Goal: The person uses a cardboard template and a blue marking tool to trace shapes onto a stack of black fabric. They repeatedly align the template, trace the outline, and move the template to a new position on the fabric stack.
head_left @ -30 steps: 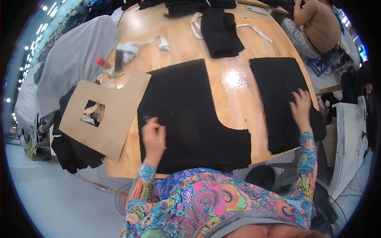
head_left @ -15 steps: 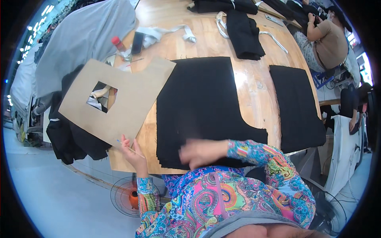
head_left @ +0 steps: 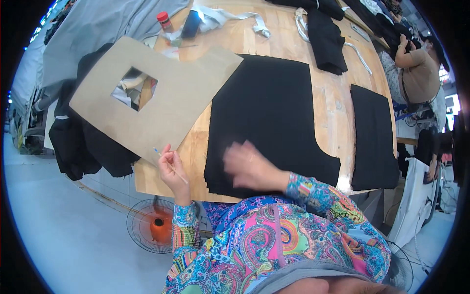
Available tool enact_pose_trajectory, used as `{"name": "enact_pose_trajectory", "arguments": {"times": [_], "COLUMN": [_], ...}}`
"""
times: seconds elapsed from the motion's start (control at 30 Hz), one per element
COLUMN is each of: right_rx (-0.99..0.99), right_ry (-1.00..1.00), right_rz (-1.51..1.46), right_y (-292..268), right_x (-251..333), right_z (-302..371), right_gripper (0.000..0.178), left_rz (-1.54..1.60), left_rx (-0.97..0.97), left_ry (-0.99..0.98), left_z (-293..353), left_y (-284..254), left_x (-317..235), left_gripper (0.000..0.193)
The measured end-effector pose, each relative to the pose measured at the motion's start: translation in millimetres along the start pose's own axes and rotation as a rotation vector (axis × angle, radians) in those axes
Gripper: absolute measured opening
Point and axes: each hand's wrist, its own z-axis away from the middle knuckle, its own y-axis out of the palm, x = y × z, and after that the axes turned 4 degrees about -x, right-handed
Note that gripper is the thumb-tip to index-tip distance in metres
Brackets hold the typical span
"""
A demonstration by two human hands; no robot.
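Observation:
A stack of black cut cloth (head_left: 267, 112) lies in front of me, its left edge ragged and layered. Over it, my right hand (head_left: 252, 169) is blurred by motion, with its fingers stretched out and nothing seen in them; whether it presses on the cloth is hard to tell. Between the fingers of my left hand (head_left: 174, 171) is a thin pen (head_left: 181, 177) with a blue tip. This hand is beside the lower corner of a beige card pattern piece (head_left: 161, 125), which has a square cut-out and overlaps the cloth's upper left edge.
Another black cloth stack (head_left: 374, 139) lies right, a folded black bundle (head_left: 325, 41) farther back. A red-capped jar (head_left: 164, 20), a dark phone (head_left: 191, 23) and white fabric strips (head_left: 220, 17) lie far left. Below the wooden table (head_left: 196, 147) stands an orange fan (head_left: 159, 228). A person (head_left: 418, 73) sits far right.
The view has shifted, so the table's things appear farther right and higher. My right hand has moved a little farther over the cloth. My left hand still holds the pen.

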Motion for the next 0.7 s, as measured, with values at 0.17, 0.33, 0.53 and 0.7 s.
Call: {"name": "enact_pose_trajectory", "arguments": {"times": [0.17,0.33,0.53,0.7], "right_rx": [0.231,-0.148,-0.131,-0.264], "right_ry": [-0.256,0.249,0.287,0.560], "right_rz": [-0.038,0.364,0.549,0.650], "right_y": [22,-19,-10,-36], "right_x": [-8,-78,-115,-152], "right_z": [9,-3,4,15], "right_gripper": [0.056,0.068,0.075,0.071], "left_rz": [-0.019,-0.128,-0.461,-0.645], "left_rx": [0.007,0.047,0.596,0.647], "left_ry": [0.000,0.092,0.491,0.632], "left_z": [-2,0,31,38], "left_y": [-3,-2,44,47], "left_x": [9,7,-7,-5], "left_gripper": [0.008,0.008,0.015,0.016]}}
